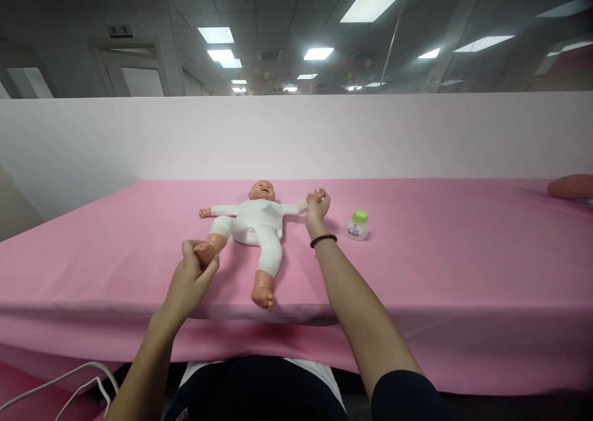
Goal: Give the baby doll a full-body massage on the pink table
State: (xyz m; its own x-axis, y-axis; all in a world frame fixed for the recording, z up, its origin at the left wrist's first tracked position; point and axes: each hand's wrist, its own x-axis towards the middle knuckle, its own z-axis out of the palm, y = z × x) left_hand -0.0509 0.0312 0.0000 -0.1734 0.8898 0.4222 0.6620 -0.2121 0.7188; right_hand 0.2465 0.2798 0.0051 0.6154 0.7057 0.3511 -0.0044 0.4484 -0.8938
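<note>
A baby doll point(259, 217) with a white cloth body lies on its back on the pink-covered table point(445, 242), head toward the wall and feet toward me. My left hand point(191, 276) is closed around the doll's foot on the left, lifting that leg slightly with the knee bent. My right hand point(318, 210) grips the doll's hand on the right, and that arm is stretched out sideways. The doll's other arm and other leg lie loose on the cloth. Just right of my right wrist stands a small clear jar point(357, 228) with a green lid.
Behind the table runs a low white wall point(296, 134) with glass above it. At the far right edge, part of another skin-coloured rounded object point(571, 187) shows on the cloth. White cables point(95, 366) hang at the lower left, below the table's front edge.
</note>
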